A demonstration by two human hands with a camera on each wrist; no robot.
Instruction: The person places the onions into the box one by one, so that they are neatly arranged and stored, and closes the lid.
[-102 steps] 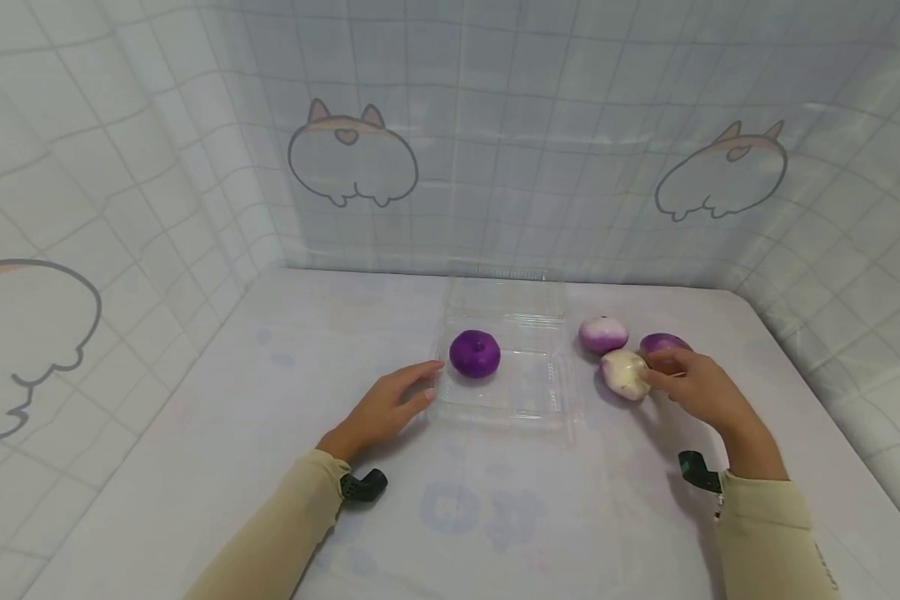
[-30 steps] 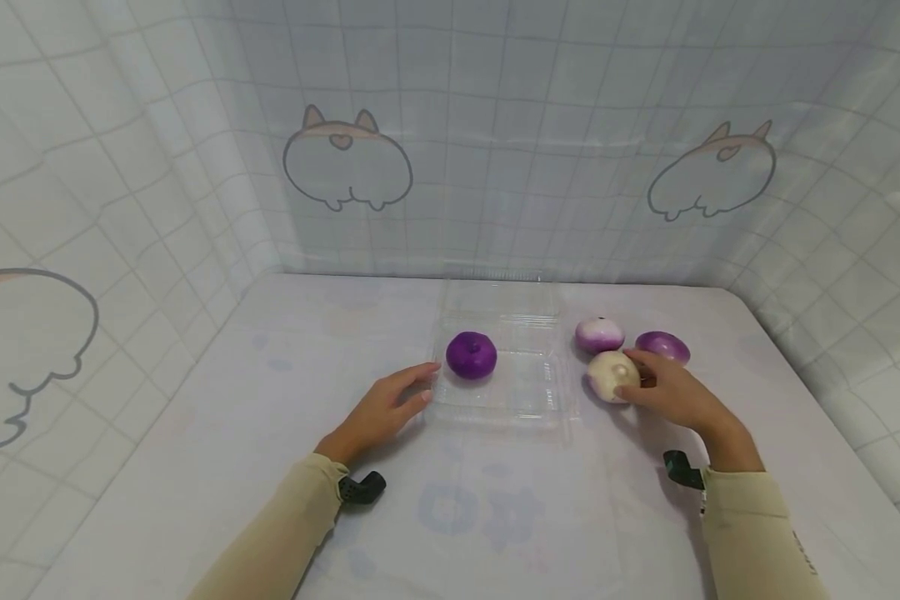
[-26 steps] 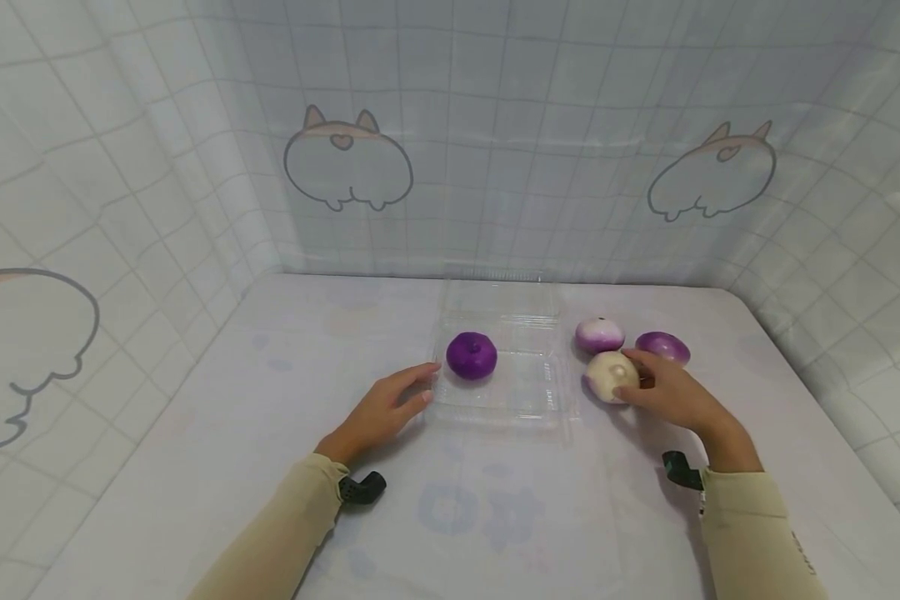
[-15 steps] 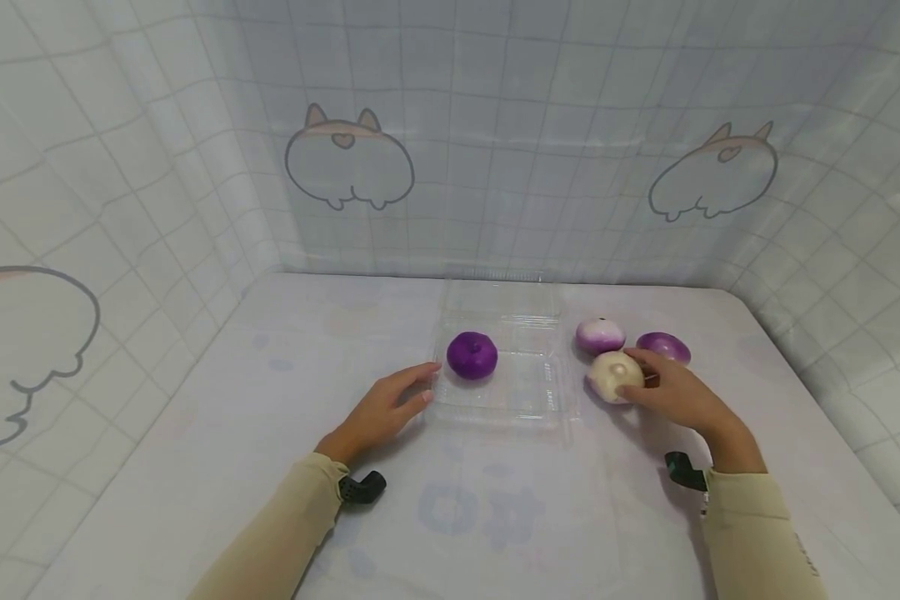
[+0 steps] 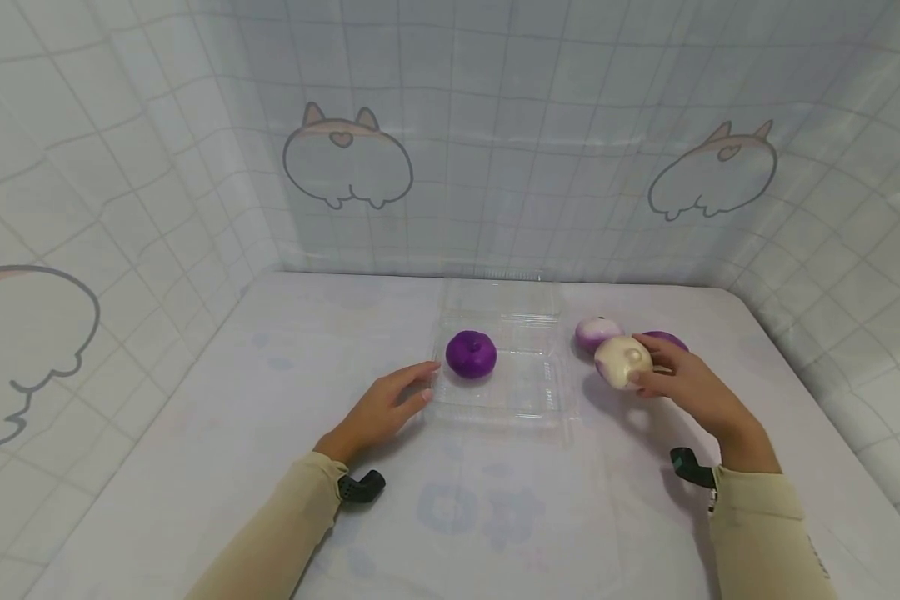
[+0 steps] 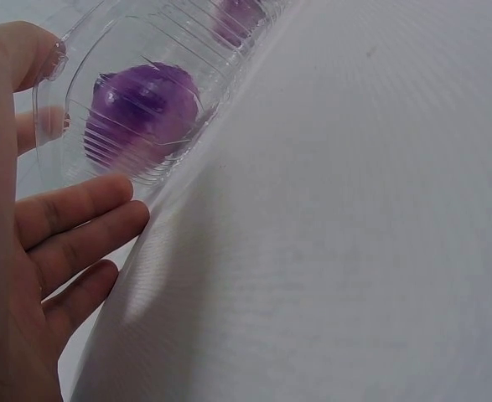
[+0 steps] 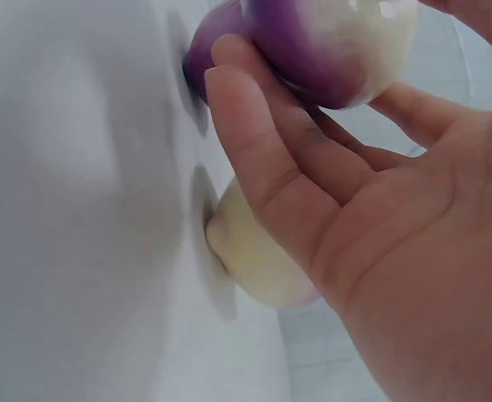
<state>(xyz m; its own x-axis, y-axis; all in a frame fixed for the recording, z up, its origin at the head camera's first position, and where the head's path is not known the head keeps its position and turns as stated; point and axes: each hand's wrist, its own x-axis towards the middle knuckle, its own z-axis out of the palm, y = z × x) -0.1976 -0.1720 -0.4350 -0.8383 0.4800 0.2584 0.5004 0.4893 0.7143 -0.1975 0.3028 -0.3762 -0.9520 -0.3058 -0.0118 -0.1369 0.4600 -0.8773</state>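
Observation:
In the head view, my right hand (image 5: 693, 387) holds a pale onion (image 5: 621, 362) with purple patches, fingers and thumb at its right side. A shadow beneath shows it raised off the table. The right wrist view has this onion (image 7: 338, 50) against the fingers, its side purple fading to cream. My left hand (image 5: 382, 410) stays beside a lidded clear plastic box (image 5: 517, 396), relaxed fingers touching its left edge. Inside the open box sits a dark purple onion (image 5: 471, 354), which the left wrist view shows through the ridged plastic wall.
Behind the held onion lie a pink-and-white onion (image 5: 596, 332) and a purple onion (image 5: 667, 338), partly covered by the right hand. The box lid (image 5: 502, 298) lies folded back toward the rear wall (image 5: 532, 167). Curtain-like walls border the white table (image 5: 330, 333).
Compared with half a second ago, the right hand has moved up and slightly right, raising the pale onion. Earlier, that onion was turned in the fingers. The left hand has kept its place.

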